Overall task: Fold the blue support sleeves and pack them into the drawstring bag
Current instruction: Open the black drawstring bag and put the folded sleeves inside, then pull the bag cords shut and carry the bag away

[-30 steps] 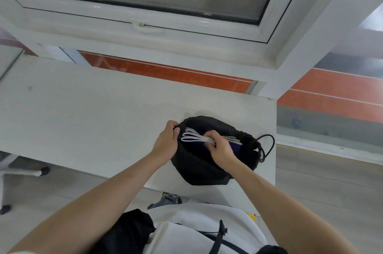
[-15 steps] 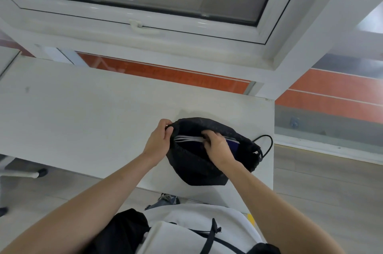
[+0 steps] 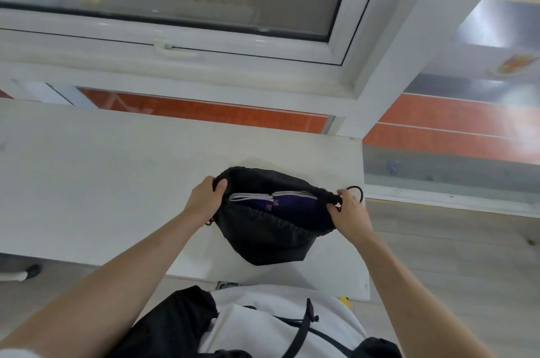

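A black drawstring bag (image 3: 271, 237) lies on the white table (image 3: 102, 182) near its right end, mouth open toward me. Inside it lie the folded blue support sleeves (image 3: 292, 205), dark blue with white edging showing along the top. My left hand (image 3: 204, 201) grips the left rim of the bag's mouth. My right hand (image 3: 349, 211) grips the right rim at the gathered cord end, beside the black cord loop (image 3: 358, 192). The sleeves sit fully within the bag's opening.
A white window frame (image 3: 263, 65) runs behind the table. The table's right edge (image 3: 363, 211) is just past my right hand, with wood floor (image 3: 453, 255) beyond. A chair foot (image 3: 20, 274) shows lower left. My white top and black strap fill the bottom.
My right hand came out of the bag, leaving the sleeves inside, and moved right to grip the rim at the cord. The bag's mouth is now stretched wider between both hands.
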Demonstrator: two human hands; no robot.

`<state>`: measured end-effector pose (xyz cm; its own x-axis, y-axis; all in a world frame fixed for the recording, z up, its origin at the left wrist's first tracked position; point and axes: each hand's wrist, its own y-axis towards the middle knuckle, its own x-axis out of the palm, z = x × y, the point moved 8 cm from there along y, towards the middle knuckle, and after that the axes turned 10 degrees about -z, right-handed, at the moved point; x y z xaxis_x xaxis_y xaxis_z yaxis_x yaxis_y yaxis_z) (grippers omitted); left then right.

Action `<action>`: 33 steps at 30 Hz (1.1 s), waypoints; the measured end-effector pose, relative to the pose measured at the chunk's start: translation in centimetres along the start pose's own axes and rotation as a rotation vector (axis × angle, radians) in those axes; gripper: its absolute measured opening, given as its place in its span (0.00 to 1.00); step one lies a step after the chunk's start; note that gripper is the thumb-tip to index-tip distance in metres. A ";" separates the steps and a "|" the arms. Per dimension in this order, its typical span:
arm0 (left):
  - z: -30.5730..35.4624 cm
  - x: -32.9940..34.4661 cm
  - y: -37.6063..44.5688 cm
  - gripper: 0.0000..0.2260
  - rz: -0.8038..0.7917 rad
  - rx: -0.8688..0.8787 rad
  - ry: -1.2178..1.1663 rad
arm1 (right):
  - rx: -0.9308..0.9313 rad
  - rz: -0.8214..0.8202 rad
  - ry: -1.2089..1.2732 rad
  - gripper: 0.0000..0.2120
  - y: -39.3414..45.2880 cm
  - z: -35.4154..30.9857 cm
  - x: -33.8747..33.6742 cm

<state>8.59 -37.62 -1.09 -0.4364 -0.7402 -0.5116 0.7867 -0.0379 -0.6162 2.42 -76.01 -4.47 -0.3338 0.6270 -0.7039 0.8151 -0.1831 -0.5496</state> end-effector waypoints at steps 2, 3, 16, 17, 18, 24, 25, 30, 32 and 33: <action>-0.3 0.1 0.1 0.16 -0.031 -0.003 0.091 | 0.036 -0.029 -0.046 0.09 0.4 0.3 0.2; -0.2 0.0 0.0 0.15 -0.023 0.008 0.125 | 0.022 -0.031 -0.038 0.10 0.4 0.1 0.1; 4.8 -7.8 -1.3 0.15 0.245 0.302 -0.318 | -0.269 0.048 0.447 0.11 -3.3 -9.8 -9.9; 5.4 -8.4 -1.5 0.15 0.247 0.323 -0.376 | -0.293 0.070 0.491 0.11 -3.7 -10.5 -10.9; 5.8 -9.0 -1.6 0.15 0.245 0.343 -0.430 | -0.323 0.094 0.529 0.12 -4.1 -11.1 -11.8; 8.1 -11.4 -2.0 0.15 0.225 0.440 -0.525 | -0.426 0.173 0.635 0.10 -5.4 -12.9 -14.8; 8.5 -11.3 -2.1 0.16 0.227 0.445 -0.522 | -0.434 0.165 0.596 0.11 -5.2 -12.8 -14.8; 4.9 -11.7 -0.6 0.20 0.256 0.319 -0.487 | -0.301 0.089 0.256 0.25 -3.3 -8.4 -13.8; 1.9 -13.2 -0.2 0.21 0.301 0.220 -0.614 | -0.198 0.160 0.190 0.26 -3.0 -5.6 -14.5; 0.7 -13.7 0.0 0.21 0.287 0.178 -0.647 | -0.172 0.182 0.192 0.25 -3.1 -4.6 -14.8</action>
<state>14.86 -27.97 6.36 0.1004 -0.9839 -0.1479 0.9144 0.1498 -0.3761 7.03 -81.20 9.69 -0.0928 0.7303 -0.6768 0.9270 -0.1848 -0.3264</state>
